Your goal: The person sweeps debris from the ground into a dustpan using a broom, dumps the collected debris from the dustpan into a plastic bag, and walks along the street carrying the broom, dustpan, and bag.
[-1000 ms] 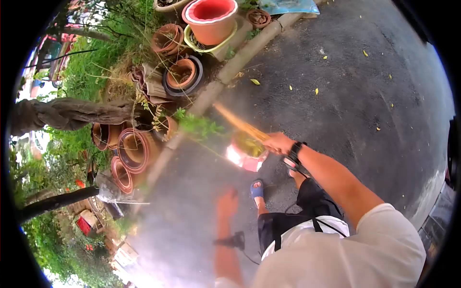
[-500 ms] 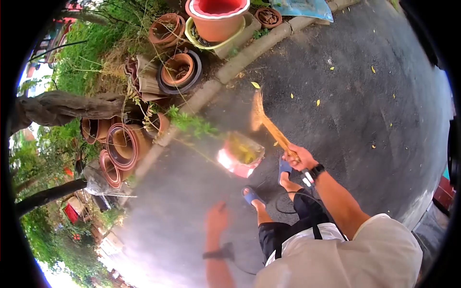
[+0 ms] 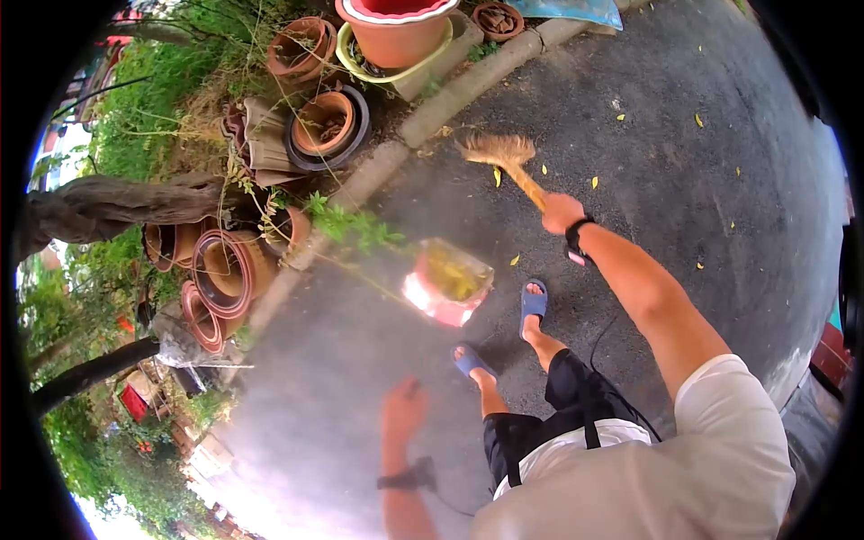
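- Broom [image 3: 517,166] out ahead of us, right of centre: its pale bristles fan out above the dark road [image 3: 684,306], and we cannot tell whether the tips touch it.
- Our right hand [image 3: 564,213] is clenched around the broom's short yellow handle, the arm stretched forward, with a black band [image 3: 577,237] on the wrist.
- Closest to us is our light shirt [image 3: 639,486], with black shorts [image 3: 580,382] below it.
- Our left hand [image 3: 405,409] hangs to the left with its fingers curled; it is hazy with glare, so we cannot tell whether it grips anything.
- Blue sandals [image 3: 533,304] are on both our feet, one a little ahead of the other.
- Just past the feet, to the left, we see a shiny container [image 3: 448,281] with something yellowish in it, perhaps a dustpan, though glare blurs it.
- Yellow leaves [image 3: 595,183] lie scattered on the road, one right beside the bristles.
- Further off, a stone kerb [image 3: 427,121] edges the road, a leafy sprig [image 3: 355,225] reaching over it.
- Beyond the kerb we see flowerpots [image 3: 225,270], a tree trunk [image 3: 126,202] and green plants [image 3: 148,135].
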`<state>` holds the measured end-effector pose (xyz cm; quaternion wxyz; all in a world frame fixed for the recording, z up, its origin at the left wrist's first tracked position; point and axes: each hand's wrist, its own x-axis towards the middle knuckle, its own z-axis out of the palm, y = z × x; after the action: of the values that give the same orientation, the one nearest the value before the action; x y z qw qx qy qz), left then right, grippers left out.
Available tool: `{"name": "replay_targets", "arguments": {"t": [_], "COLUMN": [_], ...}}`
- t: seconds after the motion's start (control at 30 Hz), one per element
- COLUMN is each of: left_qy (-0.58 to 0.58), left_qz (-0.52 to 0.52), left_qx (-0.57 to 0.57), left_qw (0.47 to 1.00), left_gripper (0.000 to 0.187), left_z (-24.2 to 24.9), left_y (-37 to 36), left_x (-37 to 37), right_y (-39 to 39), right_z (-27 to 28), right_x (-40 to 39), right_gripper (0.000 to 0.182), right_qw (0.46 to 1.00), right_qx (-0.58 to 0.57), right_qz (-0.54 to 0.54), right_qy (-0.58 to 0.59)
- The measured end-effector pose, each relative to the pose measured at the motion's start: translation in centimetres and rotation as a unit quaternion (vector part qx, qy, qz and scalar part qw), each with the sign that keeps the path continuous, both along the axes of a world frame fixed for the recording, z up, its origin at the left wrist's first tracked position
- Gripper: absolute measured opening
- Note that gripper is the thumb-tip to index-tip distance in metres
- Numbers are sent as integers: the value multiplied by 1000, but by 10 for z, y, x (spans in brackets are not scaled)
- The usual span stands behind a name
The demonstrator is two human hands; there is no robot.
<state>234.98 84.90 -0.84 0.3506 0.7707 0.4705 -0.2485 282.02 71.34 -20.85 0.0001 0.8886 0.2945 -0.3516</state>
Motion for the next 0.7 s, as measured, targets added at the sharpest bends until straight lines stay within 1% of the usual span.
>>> {"name": "replay_targets", "arguments": {"t": [0.03,0.07,0.1,0.13,0.17,0.27,0.33,0.37,0.47,0.53,0.57,0.63,0.7], "left_qy": [-6,-1,5,11,13,4,-16,-14,-26,-55,-45,-24,23], "left_qz": [-1,6,13,19,21,19,8,10,4,-8,-15,-29,19], "left_qx": [5,3,-1,-5,-10,-15,-8,-7,-7,-7,-7,-6,-61], "left_qw": [1000,1000,1000,1000,1000,1000,1000,1000,1000,998,999,999,998], "left_gripper": [35,35,35,35,35,35,35,36,36,36,36,36,39], "left_z": [1,3,6,9,10,5,-2,-2,-4,-8,-9,-13,-8], "left_y": [1,1,1,1,1,4,4,4,4,5,6,6,7], "left_x": [1,3,6,6,5,1,-5,-6,-4,-8,-10,-12,-4], "right_y": [-15,-40,-63,-85,-115,-168,-198,-215,-254,-293,-301,-265,-255], "right_z": [10,14,33,50,57,109,124,122,94,40,20,52,33], "right_x": [-11,-22,-33,-41,-49,-75,-83,-84,-69,-39,-22,15,48], "right_gripper": [30,33,38,45,49,54,57,57,52,47,45,33,19], "right_qw": [999,999,998,997,997,995,992,987,967,940,924,909,833], "right_qx": [-19,-7,8,24,15,13,45,86,133,192,221,146,150], "right_qz": [29,50,60,47,63,-19,-81,-113,-217,-280,-310,-382,-506], "right_qy": [14,10,11,48,47,94,90,78,25,19,17,81,166]}}
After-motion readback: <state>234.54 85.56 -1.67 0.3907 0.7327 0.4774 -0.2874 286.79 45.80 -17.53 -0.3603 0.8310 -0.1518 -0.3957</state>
